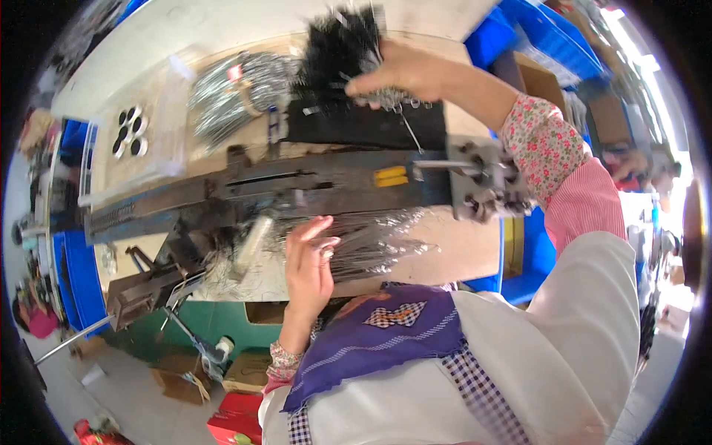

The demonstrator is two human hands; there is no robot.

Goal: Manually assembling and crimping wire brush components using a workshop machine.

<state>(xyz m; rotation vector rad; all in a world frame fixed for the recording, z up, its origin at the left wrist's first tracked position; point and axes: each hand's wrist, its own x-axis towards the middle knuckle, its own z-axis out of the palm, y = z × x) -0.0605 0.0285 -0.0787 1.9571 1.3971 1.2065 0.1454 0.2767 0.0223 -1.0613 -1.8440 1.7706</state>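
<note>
At the far side of the bench, my right hand (397,70) is closed around a bunch of thin pieces that look like black-bristled wire brushes (335,52). Small metal loops stick out below that hand, and one thin wire hangs down from it. My left hand (308,259) rests at the near side, fingers apart, beside a loose pile of thin metal wires (371,241); I make out nothing in its grasp. Between the hands runs a long dark metal bench fixture (348,178) bearing a yellow label (391,176).
Bundled silvery wires (241,93) lie at the far left, next to a clear plastic tray (174,130) with round black-and-white pieces. A dark mat (356,127) lies under the brushes. Metal clamp parts (489,182) stand at the right. Blue bins (552,41) stand beyond.
</note>
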